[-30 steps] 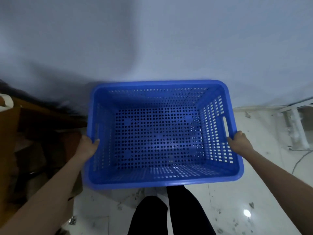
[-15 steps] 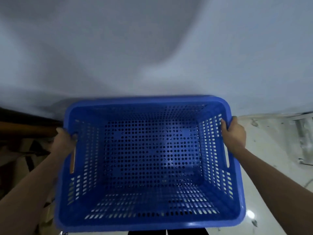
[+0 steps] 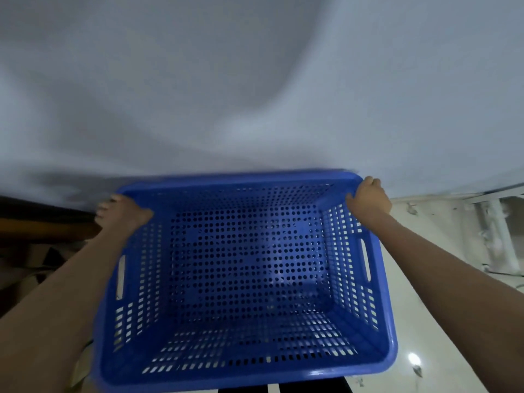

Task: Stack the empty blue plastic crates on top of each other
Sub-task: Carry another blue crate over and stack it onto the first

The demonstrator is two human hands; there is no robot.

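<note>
One empty blue plastic crate (image 3: 243,373) with perforated walls and floor fills the lower middle of the head view, seen from above and close to me. My left hand (image 3: 122,212) grips its far left corner at the rim. My right hand (image 3: 368,199) grips the far right corner, fingers curled over the rim. Both forearms run along the crate's long sides. No second crate shows; whatever lies under this one is hidden.
A plain pale wall (image 3: 255,80) rises right behind the crate. Brown cardboard and dark clutter (image 3: 34,251) sit at the left. A glossy white floor (image 3: 453,350) lies at the right, with white pipework (image 3: 496,236) by the wall.
The crate has come nearer and higher in view. Both hands slid from the side handles forward along the rim to the far corners.
</note>
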